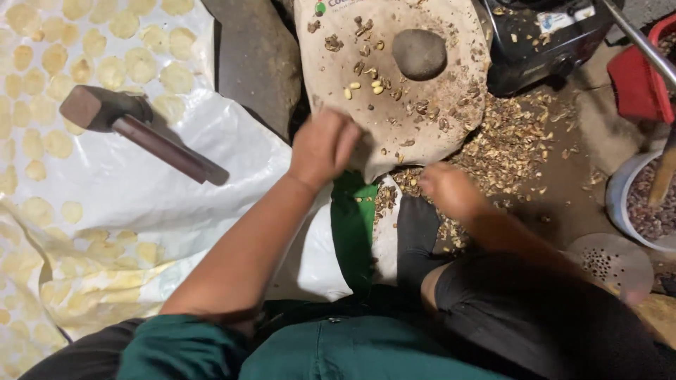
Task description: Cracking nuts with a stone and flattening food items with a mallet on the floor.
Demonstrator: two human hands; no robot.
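Note:
My left hand (325,146) lies on the near left edge of a tan sack (451,98), its fingers curled down over the cloth. A round grey stone (419,53) sits on the sack among pale kernels (364,87) and brown shell bits. My right hand (449,190) is blurred, low over the sack's near corner beside a heap of broken shells (508,141). Its fingers look drawn together, and I cannot see anything in it.
A wooden mallet (137,130) lies on a white sheet (127,190) covered with several pale yellow round slices. A black machine (542,35), a red container (637,84), a white bucket of brown seeds (644,204) and a perforated round plate (610,262) stand at the right.

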